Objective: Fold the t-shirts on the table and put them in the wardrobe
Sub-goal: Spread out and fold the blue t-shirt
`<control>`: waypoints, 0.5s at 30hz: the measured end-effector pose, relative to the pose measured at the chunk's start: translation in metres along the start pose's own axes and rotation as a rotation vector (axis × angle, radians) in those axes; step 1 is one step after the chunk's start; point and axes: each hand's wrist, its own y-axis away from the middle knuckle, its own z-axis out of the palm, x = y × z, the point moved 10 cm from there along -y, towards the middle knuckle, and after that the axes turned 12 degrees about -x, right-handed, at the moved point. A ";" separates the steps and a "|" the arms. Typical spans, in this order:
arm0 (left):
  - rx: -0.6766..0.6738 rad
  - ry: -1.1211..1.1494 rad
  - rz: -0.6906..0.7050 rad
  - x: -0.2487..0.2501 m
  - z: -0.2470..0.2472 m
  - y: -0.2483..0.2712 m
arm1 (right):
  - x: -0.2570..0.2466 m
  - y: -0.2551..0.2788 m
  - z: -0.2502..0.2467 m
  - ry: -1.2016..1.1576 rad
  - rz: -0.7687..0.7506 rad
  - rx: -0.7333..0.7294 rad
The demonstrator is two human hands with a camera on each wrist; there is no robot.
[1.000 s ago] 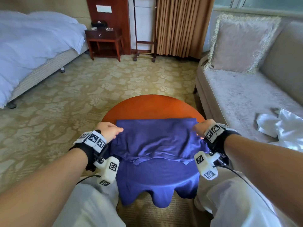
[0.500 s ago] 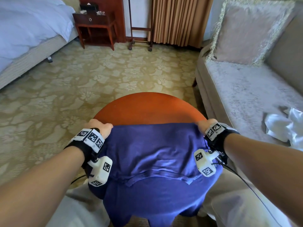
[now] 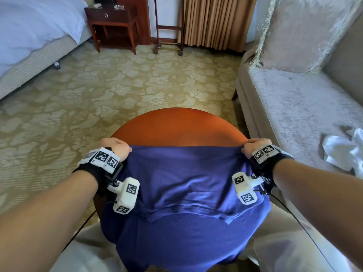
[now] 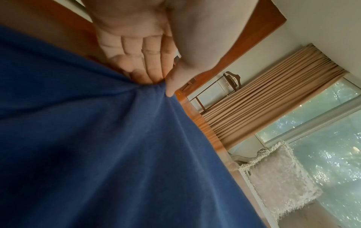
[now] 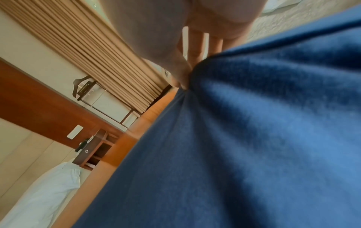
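A blue t-shirt (image 3: 184, 185) lies partly folded on the near half of a round orange-brown table (image 3: 176, 126), its lower part hanging over the near edge toward my lap. My left hand (image 3: 115, 147) pinches the shirt's far left corner (image 4: 154, 88) between thumb and fingers. My right hand (image 3: 253, 147) pinches the far right corner (image 5: 187, 86) the same way. The fabric (image 4: 97, 154) is stretched taut between the two hands and lifted a little off the table. A white garment (image 3: 345, 152) lies crumpled on the sofa at the right.
A grey sofa (image 3: 294, 107) with a fringed cushion (image 3: 306, 32) stands right of the table. A bed (image 3: 29, 36) is at the far left, a dark wooden nightstand (image 3: 112, 22) and a valet stand (image 3: 167, 26) by the curtains (image 3: 214, 22). Patterned carpet (image 3: 117, 85) lies beyond the table.
Both hands have pulled the shirt's far edge toward me and spread it wider. More bare tabletop shows beyond the shirt, and more fabric hangs over the near edge.
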 end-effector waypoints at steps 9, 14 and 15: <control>0.115 0.144 0.090 0.018 -0.016 -0.029 | -0.021 -0.002 0.007 -0.199 -0.039 0.012; 0.048 0.214 0.080 0.004 -0.013 -0.049 | -0.033 0.014 0.007 -0.166 -0.046 -0.005; 0.051 0.206 0.086 0.008 -0.014 -0.034 | -0.032 0.020 0.002 -0.156 -0.033 0.025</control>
